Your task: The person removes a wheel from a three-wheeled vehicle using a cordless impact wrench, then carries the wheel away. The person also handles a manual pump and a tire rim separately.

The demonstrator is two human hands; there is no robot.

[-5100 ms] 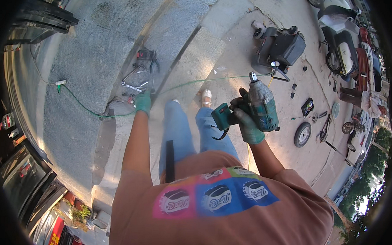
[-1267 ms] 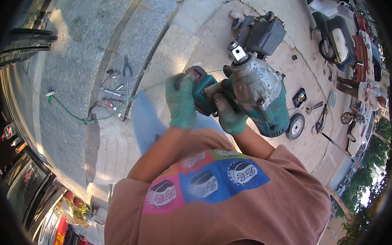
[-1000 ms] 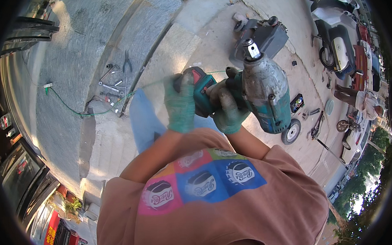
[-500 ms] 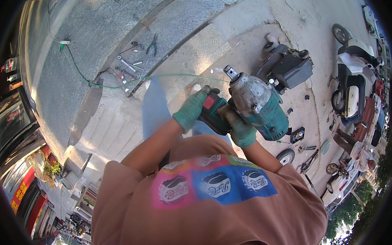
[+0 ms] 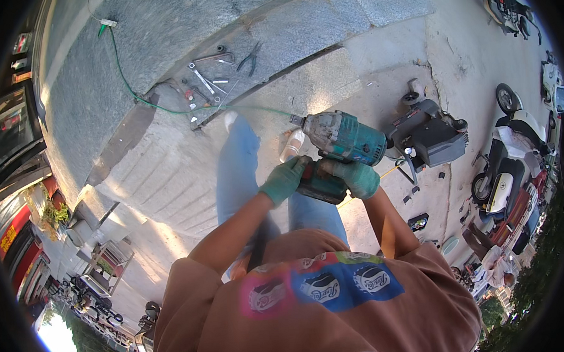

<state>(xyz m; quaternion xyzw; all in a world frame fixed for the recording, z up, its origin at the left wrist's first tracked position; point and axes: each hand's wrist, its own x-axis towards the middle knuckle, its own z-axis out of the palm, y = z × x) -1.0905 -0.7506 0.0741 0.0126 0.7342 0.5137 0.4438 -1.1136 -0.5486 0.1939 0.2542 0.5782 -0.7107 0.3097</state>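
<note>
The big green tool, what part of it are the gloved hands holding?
Both hands hold the teal power tool. The right hand wraps its handle; the left hand grips the dark battery block at the handle's bottom.

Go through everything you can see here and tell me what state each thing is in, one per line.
Impact wrench: held up, nose pointing left.
Battery pack: at handle base, gripped.
Left hand: gloved, on battery pack.
Right hand: gloved, around handle.
Hand tools: scattered on pavement.
Green hose: lying slack.
Scooter: parked.
</note>
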